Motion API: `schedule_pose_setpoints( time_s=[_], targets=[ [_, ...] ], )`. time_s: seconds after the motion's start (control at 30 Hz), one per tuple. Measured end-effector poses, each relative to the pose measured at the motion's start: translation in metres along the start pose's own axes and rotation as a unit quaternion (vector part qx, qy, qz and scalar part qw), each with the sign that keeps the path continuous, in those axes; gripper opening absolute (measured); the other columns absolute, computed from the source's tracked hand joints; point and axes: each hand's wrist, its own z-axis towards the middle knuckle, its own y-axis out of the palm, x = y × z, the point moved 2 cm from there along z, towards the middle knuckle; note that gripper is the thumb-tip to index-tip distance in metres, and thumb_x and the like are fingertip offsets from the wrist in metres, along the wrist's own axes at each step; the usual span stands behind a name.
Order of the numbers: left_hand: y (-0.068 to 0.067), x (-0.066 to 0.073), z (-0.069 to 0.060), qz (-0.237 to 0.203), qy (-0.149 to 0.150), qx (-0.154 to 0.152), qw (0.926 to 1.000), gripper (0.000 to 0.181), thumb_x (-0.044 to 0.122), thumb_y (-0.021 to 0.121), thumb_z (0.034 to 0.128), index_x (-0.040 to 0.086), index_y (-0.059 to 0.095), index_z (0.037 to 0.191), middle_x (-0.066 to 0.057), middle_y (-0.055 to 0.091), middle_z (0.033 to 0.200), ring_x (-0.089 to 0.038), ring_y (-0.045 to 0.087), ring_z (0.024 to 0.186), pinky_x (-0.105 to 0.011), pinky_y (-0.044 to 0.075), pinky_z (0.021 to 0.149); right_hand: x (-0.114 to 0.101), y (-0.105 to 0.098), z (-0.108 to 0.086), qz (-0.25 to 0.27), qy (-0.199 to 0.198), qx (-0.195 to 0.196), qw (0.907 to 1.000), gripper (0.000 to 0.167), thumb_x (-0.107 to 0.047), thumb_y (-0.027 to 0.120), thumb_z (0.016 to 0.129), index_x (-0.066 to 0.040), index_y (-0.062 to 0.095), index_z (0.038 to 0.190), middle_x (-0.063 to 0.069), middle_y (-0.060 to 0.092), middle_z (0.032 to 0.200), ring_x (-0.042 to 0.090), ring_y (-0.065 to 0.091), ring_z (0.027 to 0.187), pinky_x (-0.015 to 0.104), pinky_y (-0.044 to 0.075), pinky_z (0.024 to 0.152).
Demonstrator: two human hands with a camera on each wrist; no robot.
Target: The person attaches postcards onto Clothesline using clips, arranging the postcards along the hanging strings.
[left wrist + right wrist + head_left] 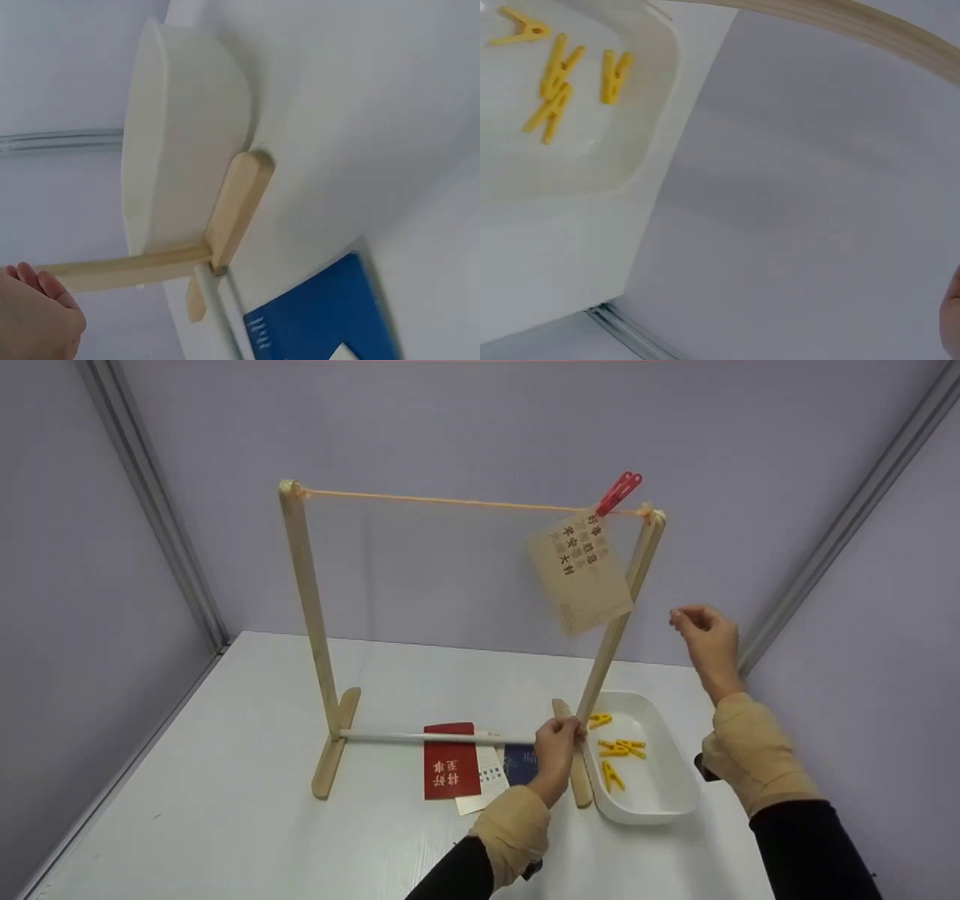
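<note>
My left hand [556,746] grips the right post [622,615] of a wooden drying stand near its foot; in the left wrist view the fingers curl round the wood. To the right of the stand, my right hand [709,641] is in the air, fingers loosely bent and nothing visible in them. A red clothespin [619,493] clamps a beige printed card [581,574] by its corner to the orange string [442,500]. The card hangs tilted, partly in front of the right post.
A white tray [671,780] with several yellow clothespins [553,112] stands right of the stand. Under the crossbar [382,736] lie a red card [451,769], a pale card [491,780] and a blue card [322,315]. Walls [465,427] enclose the table.
</note>
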Motion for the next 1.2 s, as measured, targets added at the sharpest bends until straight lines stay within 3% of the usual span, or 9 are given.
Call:
schedule_pose_setpoints(
  time_s=[0.17, 0.37, 0.5, 0.63, 0.93, 1.2],
  targets=[
    [0.005, -0.036, -0.013, 0.048, -0.028, -0.002, 0.9985, 0.013, 0.006, 0.055, 0.0878, -0.001, 0.061, 0.08, -0.005, 0.061, 0.068, -0.011, 0.056, 0.063, -0.028, 0.05, 0.063, 0.051, 0.014, -0.027, -0.006, 0.043, -0.024, 0.9987, 0.028, -0.02, 0.058, 0.091, 0.006, 0.062, 0.101, 0.01, 0.061, 0.09, 0.009, 0.053, 0.078, 0.018, 0.043, 0.07],
    [0.01, -0.06, -0.027, 0.105, -0.004, 0.009, 0.9944, 0.008, 0.01, 0.06, 0.0861, 0.005, 0.055, 0.083, 0.0, 0.054, 0.072, -0.01, 0.052, 0.066, -0.024, 0.044, 0.059, 0.102, 0.027, -0.062, -0.012, 0.113, -0.048, 0.9924, 0.027, -0.02, 0.057, 0.092, 0.004, 0.062, 0.103, 0.013, 0.061, 0.095, 0.013, 0.053, 0.081, 0.019, 0.044, 0.07],
    [0.014, -0.074, -0.032, 0.153, 0.003, 0.032, 0.9878, 0.017, 0.013, 0.067, 0.0817, 0.005, 0.053, 0.089, -0.001, 0.051, 0.082, -0.013, 0.049, 0.073, -0.027, 0.043, 0.064, 0.126, 0.032, -0.082, -0.023, 0.142, -0.068, 0.9872, 0.027, -0.021, 0.056, 0.092, 0.004, 0.061, 0.103, 0.012, 0.061, 0.094, 0.014, 0.053, 0.082, 0.018, 0.044, 0.07],
    [0.015, -0.084, -0.035, 0.171, 0.008, 0.025, 0.9849, 0.026, 0.012, 0.067, 0.0812, 0.001, 0.055, 0.102, -0.006, 0.053, 0.096, -0.017, 0.051, 0.083, -0.031, 0.044, 0.072, 0.142, 0.039, -0.099, -0.041, 0.156, -0.088, 0.983, 0.026, -0.021, 0.057, 0.092, 0.003, 0.062, 0.101, 0.01, 0.062, 0.091, 0.016, 0.054, 0.082, 0.02, 0.044, 0.071],
    [0.011, -0.092, -0.04, 0.139, 0.019, -0.008, 0.9901, 0.033, 0.011, 0.064, 0.0856, -0.004, 0.055, 0.114, -0.017, 0.057, 0.112, -0.032, 0.054, 0.104, -0.037, 0.048, 0.083, 0.158, 0.05, -0.123, -0.065, 0.146, -0.113, 0.9806, 0.022, -0.018, 0.062, 0.088, 0.002, 0.066, 0.093, 0.009, 0.065, 0.088, 0.021, 0.059, 0.083, 0.027, 0.046, 0.072],
    [0.013, -0.095, -0.038, 0.137, 0.031, 0.001, 0.9901, 0.033, 0.006, 0.064, 0.0846, 0.0, 0.058, 0.117, -0.015, 0.059, 0.114, -0.027, 0.057, 0.101, -0.036, 0.049, 0.08, 0.171, 0.055, -0.133, -0.111, 0.129, -0.157, 0.9728, 0.013, -0.01, 0.065, 0.086, 0.001, 0.065, 0.092, 0.011, 0.062, 0.092, 0.025, 0.056, 0.085, 0.033, 0.044, 0.073]
  ],
)
